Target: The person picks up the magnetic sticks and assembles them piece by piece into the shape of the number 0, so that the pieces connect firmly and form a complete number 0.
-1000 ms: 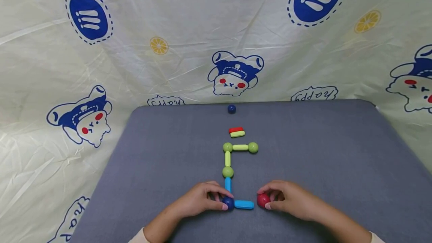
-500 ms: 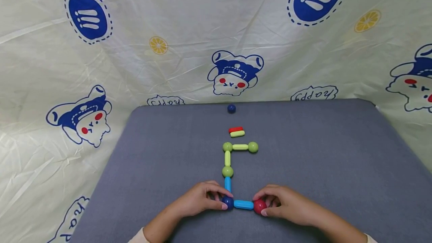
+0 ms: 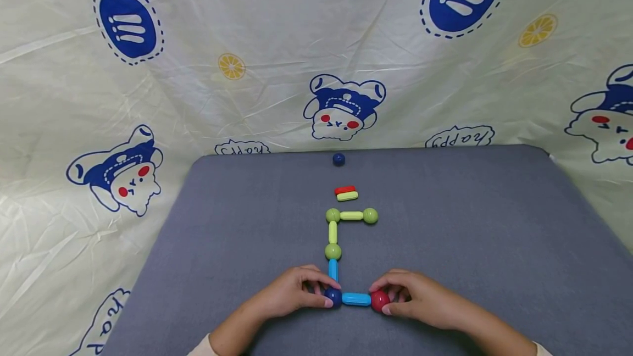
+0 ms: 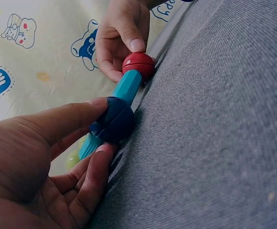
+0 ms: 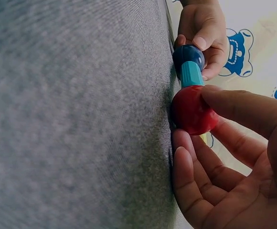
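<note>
Your right hand (image 3: pixel 416 298) pinches the red ball (image 3: pixel 379 301), newly touching the near rod (image 3: pixel 356 299): chain (image 3: pixel 333 251) lengthened (left hand (image 3: pixel 295 291) pinches navy ball (image 3: pixel 337 297)).

The blue ball (image 4: pixel 115 121) was pinched by the left hand (image 4: pixel 26 157), the red ball (image 4: pixel 139 66) by the right hand (image 4: pixel 122 36). Both balls were touched by the rod (image 4: pixel 128 87) between them. A second rod (image 4: pixel 90 145) and a green ball (image 4: pixel 73 159) were partly hidden. The bench (image 4: pixel 210 119) was covered in grey.
</note>
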`<move>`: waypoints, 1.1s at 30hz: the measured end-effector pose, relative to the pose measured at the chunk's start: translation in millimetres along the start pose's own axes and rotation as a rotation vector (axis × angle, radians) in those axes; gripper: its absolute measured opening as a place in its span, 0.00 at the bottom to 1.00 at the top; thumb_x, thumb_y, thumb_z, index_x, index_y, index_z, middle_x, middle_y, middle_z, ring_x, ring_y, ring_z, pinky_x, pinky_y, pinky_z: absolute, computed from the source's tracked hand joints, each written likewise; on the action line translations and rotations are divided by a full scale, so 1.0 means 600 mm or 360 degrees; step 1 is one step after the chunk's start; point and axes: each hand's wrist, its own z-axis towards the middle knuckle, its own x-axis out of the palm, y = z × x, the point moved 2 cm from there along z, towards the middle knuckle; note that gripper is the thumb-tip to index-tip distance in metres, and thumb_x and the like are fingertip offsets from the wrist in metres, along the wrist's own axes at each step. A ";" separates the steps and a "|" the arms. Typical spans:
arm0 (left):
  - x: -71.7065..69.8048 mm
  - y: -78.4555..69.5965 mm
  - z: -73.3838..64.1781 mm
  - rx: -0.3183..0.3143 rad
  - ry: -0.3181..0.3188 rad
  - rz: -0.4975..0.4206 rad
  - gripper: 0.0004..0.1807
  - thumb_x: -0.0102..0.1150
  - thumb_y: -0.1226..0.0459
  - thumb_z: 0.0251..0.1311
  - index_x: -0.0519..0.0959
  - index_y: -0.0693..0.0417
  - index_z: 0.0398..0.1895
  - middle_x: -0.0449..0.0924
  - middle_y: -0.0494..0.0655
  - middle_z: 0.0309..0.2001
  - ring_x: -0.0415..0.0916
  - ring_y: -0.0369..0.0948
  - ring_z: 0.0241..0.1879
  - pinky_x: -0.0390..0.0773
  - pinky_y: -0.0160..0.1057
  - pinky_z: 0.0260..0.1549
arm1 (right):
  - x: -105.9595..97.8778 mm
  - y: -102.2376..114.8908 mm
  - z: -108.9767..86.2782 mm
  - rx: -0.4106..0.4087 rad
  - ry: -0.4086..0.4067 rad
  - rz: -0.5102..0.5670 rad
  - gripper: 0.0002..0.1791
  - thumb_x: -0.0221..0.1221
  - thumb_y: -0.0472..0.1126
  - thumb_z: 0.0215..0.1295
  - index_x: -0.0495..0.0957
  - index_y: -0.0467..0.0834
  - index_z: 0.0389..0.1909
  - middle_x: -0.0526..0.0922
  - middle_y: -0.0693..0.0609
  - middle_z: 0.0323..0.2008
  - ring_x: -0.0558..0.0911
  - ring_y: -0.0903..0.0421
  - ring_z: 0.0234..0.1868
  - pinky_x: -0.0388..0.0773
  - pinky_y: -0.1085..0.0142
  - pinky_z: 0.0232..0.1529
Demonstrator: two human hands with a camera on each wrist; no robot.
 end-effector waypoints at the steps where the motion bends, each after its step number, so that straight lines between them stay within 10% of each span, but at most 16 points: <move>1: 0.000 0.000 0.000 0.0000 0.0000 -0.0001 0.13 0.73 0.57 0.58 0.88 0.36 0.47 0.80 0.42 0.37 0.75 0.31 0.33 0.76 0.29 0.32 | 0.000 0.000 0.000 0.0002 0.0002 0.0002 0.17 0.67 0.45 0.66 0.82 0.49 0.54 0.80 0.54 0.46 0.77 0.67 0.38 0.77 0.72 0.38; 19: -0.001 0.003 0.002 0.0018 -0.0010 0.0005 0.13 0.73 0.57 0.58 0.88 0.36 0.47 0.80 0.43 0.36 0.75 0.30 0.33 0.76 0.28 0.33 | -0.015 0.007 0.007 0.0033 0.0046 -0.0026 0.19 0.67 0.47 0.66 0.81 0.49 0.56 0.80 0.53 0.48 0.78 0.65 0.42 0.78 0.72 0.41; 33: 0.001 0.002 0.000 -0.0004 -0.0004 -0.0022 0.13 0.73 0.58 0.58 0.89 0.36 0.47 0.80 0.44 0.36 0.76 0.31 0.32 0.77 0.29 0.32 | -0.085 0.023 0.078 -0.0097 -0.0541 -0.0137 0.21 0.67 0.45 0.66 0.80 0.42 0.57 0.83 0.43 0.53 0.81 0.58 0.47 0.80 0.69 0.48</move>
